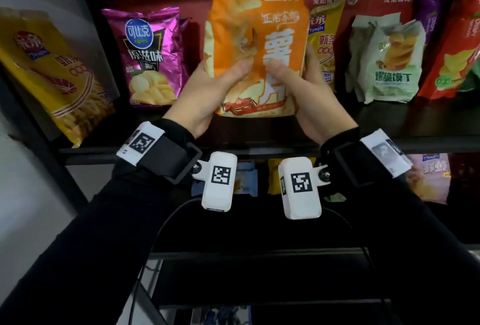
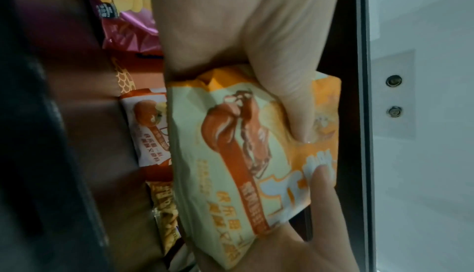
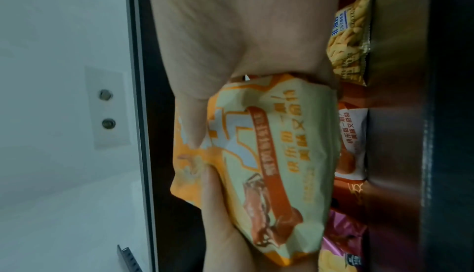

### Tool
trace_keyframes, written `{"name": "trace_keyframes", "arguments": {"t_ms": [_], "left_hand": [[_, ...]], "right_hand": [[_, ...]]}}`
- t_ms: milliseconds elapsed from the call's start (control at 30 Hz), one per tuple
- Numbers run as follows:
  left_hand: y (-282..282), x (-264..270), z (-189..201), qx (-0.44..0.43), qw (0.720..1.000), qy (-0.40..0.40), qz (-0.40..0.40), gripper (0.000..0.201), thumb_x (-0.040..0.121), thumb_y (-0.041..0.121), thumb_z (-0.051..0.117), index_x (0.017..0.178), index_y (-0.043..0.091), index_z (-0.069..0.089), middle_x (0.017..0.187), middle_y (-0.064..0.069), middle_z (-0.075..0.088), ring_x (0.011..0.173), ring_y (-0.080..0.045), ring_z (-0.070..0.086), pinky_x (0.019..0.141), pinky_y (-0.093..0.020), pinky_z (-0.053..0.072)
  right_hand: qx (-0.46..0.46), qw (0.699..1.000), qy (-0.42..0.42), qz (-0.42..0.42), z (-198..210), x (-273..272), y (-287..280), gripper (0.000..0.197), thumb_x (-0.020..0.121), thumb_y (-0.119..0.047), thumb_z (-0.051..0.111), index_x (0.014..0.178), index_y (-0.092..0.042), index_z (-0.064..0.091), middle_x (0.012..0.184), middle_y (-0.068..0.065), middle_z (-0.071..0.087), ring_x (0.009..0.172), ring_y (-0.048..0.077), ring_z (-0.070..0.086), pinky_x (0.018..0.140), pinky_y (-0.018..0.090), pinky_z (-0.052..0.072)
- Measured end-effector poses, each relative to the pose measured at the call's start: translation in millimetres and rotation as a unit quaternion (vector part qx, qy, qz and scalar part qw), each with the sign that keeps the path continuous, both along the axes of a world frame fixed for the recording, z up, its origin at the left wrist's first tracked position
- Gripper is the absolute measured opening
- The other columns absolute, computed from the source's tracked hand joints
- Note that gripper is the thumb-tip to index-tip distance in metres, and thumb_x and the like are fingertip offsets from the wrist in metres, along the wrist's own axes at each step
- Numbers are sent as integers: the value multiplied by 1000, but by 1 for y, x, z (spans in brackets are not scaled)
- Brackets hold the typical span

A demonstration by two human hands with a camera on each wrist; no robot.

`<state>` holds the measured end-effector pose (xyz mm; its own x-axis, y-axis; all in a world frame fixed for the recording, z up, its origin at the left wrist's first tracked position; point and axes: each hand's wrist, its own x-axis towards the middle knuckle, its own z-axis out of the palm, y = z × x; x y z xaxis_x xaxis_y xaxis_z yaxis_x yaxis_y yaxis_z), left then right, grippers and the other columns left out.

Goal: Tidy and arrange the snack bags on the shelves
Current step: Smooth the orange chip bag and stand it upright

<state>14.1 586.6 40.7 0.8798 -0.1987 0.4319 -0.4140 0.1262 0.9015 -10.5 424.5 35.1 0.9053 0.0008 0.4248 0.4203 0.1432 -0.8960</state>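
Note:
An orange chip bag (image 1: 255, 47) is held upright above the dark shelf (image 1: 389, 127), in front of its back row. My left hand (image 1: 207, 91) grips the bag's lower left, thumb across the front. My right hand (image 1: 309, 96) grips its lower right, thumb on the front and fingers behind. Both wrist views show the same orange bag (image 2: 243, 154) (image 3: 269, 165) squeezed between thumb and fingers. On the shelf stand a purple bag (image 1: 150, 57), a yellow bag (image 1: 324, 41) behind the right hand, a pale green bag (image 1: 387, 60) and a red bag (image 1: 452, 52).
A large yellow bag (image 1: 54, 73) leans at the shelf's left end, past the black upright post. More bags (image 1: 426, 176) sit on the lower shelf. A second orange-and-white bag (image 2: 151, 126) lies behind the held one. A grey wall (image 1: 31, 195) is to the left.

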Motion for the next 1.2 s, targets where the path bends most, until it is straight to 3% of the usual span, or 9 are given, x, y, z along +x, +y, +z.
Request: {"name": "trace_keyframes", "arguments": {"t_ms": [200,333,433,633,733,867,967,1133,1200], "left_hand": [[-20,10,-17,-11,999,28,42,81,70,39,76,138,17,39,117,-2,69,100,-15,69,87,-36,57],[-31,16,-22,64,995,27,69,97,65,61,75,138,24,22,124,2,59,110,-13,63,95,-34,51],[-26,25,-29,231,958,25,167,82,65,75,60,128,32,31,133,0,46,125,-21,45,108,-39,37],[-21,30,-51,441,876,-20,194,39,85,51,62,116,28,60,130,-1,57,127,-27,44,110,-37,33],[-28,27,-49,489,847,-36,205,35,83,58,59,108,34,62,128,2,59,125,-29,46,106,-42,37],[-29,26,-50,510,832,-34,215,38,83,61,56,110,34,61,128,-1,58,124,-31,45,99,-39,37],[-26,26,-50,505,837,-36,205,39,84,60,56,111,33,61,127,-1,59,123,-30,47,99,-38,38],[-25,23,-48,495,846,-38,195,37,86,57,56,111,30,62,127,0,60,123,-28,48,102,-38,40],[-25,22,-47,494,848,-33,189,36,87,55,57,112,29,62,127,1,60,123,-26,48,104,-39,39]], "right_hand": [[-40,998,13,-43,-12,5,-4,78,81,-15,75,143,-16,27,125,4,61,109,16,64,92,32,55],[-32,996,0,-88,-16,5,-24,72,77,-12,77,136,-17,36,115,-2,65,99,8,67,79,22,56],[20,982,-14,-189,-12,4,-58,70,76,-15,78,134,-18,39,118,-3,64,101,8,66,85,27,56],[55,947,65,-310,-11,-2,-136,42,86,-26,56,127,-18,51,114,2,66,96,15,67,77,31,57],[-19,927,93,-362,-13,-4,-143,48,86,-30,57,130,-15,47,125,5,60,113,23,59,99,43,49],[-264,823,-18,-503,-16,-15,-123,71,83,-28,57,148,-17,28,154,12,28,143,29,24,116,45,22],[-431,757,18,-492,-21,-19,-109,56,90,-32,52,144,-24,40,161,9,9,148,31,2,114,51,21],[-467,726,53,-501,-17,-16,-106,46,91,-38,50,136,-26,50,160,5,14,148,30,-2,111,66,3],[-443,722,-40,-530,-17,-14,-93,40,88,-32,50,127,-22,58,152,7,35,146,31,14,114,56,7]]}}
